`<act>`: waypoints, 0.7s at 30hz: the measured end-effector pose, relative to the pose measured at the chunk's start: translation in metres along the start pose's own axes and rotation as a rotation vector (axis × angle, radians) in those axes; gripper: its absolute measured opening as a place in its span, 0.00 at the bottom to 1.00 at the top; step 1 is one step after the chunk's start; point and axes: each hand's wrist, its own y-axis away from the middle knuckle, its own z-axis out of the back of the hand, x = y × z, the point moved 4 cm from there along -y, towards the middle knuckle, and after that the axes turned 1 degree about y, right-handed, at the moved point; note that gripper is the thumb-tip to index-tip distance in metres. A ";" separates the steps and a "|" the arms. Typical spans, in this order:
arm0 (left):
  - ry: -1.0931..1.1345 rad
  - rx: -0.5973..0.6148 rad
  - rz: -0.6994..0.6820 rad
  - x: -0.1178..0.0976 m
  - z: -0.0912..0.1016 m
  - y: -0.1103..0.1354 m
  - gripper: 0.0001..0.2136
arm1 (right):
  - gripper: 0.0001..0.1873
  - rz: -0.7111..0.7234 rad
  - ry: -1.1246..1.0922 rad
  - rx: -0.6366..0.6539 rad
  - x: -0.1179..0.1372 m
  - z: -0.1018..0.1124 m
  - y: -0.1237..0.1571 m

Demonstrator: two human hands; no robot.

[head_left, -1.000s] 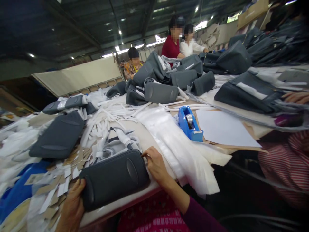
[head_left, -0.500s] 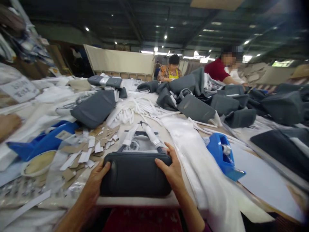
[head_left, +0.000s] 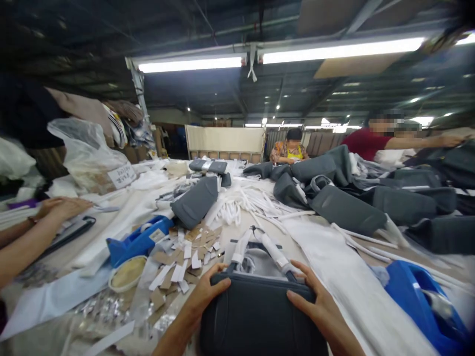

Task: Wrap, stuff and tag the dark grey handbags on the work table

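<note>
A dark grey bag (head_left: 256,316) stands at the table's near edge, right in front of me. My left hand (head_left: 206,296) grips its upper left corner, thumb over the top edge. My right hand (head_left: 319,304) clasps its upper right corner with fingers spread over the front. Behind the bag its handles (head_left: 272,252), wrapped in white paper, rise over a light lining. Loose paper and card tags (head_left: 181,257) lie scattered just left of the bag.
A blue tape dispenser (head_left: 426,301) sits at the right, another blue tape dispenser (head_left: 137,240) at the left. Several grey bags (head_left: 345,210) pile at the back right. A co-worker's hands (head_left: 59,207) rest at the left. Other people work at the far end.
The view swung left and upward. The bag now sits lower and closer to me, with both hands moved up onto its top corners.
</note>
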 end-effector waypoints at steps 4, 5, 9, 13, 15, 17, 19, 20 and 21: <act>0.081 0.016 -0.004 0.003 -0.001 -0.002 0.18 | 0.36 0.066 -0.015 -0.051 0.002 -0.002 -0.001; 0.110 0.026 0.006 0.003 -0.003 0.000 0.18 | 0.36 0.070 -0.022 -0.058 0.002 -0.001 0.000; 0.160 0.052 0.055 -0.001 -0.011 0.008 0.22 | 0.37 0.043 -0.049 -0.051 0.003 0.002 0.008; 0.131 0.050 0.124 0.000 -0.014 0.007 0.23 | 0.38 0.044 -0.013 0.008 0.004 0.005 0.008; 0.140 0.058 0.161 0.002 -0.017 0.005 0.22 | 0.39 0.038 0.008 -0.001 0.003 0.007 0.007; 0.154 0.063 0.179 0.002 -0.019 0.004 0.21 | 0.40 0.042 0.007 -0.043 0.001 0.008 0.008; 0.162 0.063 0.188 0.002 -0.021 0.004 0.20 | 0.41 0.058 -0.005 -0.071 -0.001 0.007 0.010; 0.163 0.061 0.199 0.002 -0.022 0.004 0.19 | 0.40 0.067 -0.013 -0.078 -0.002 0.006 0.011; 0.163 0.055 0.213 0.003 -0.022 0.004 0.18 | 0.40 0.074 -0.014 -0.088 -0.003 0.006 0.012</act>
